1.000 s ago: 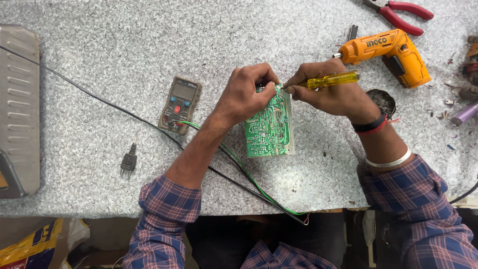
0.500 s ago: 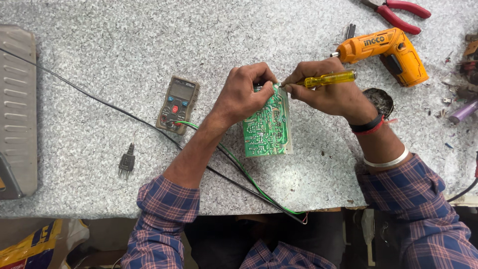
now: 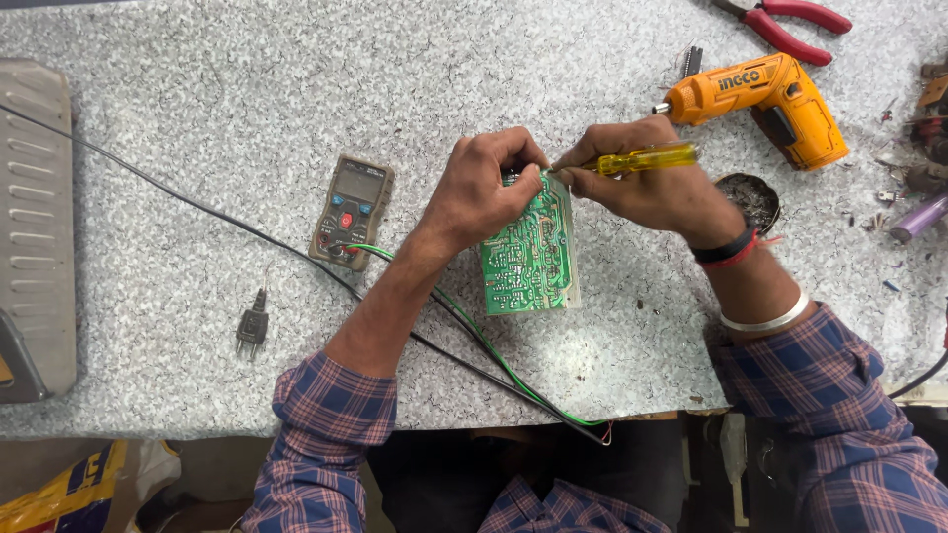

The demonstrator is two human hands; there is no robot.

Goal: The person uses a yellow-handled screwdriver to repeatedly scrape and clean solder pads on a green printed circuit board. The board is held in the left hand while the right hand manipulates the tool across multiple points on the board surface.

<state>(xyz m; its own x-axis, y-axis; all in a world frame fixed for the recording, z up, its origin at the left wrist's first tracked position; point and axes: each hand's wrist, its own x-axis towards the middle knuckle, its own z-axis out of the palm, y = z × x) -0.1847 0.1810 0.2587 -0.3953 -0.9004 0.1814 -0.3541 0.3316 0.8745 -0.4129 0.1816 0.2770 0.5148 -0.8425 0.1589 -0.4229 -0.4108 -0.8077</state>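
Head view: left hand (image 3: 486,192) gripping flat green circuit board (image 3: 528,257), right hand (image 3: 647,188) around translucent yellow screwdriver (image 3: 642,158).

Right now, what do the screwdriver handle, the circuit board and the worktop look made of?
Screwdriver handle: clear yellow plastic, glossy; light passes through it.
Circuit board: rigid green laminate, likely fibreglass, with pale printed tracks and shiny solder spots.
Worktop: speckled grey stone or stone-look laminate, smooth and matte; which one cannot be told.
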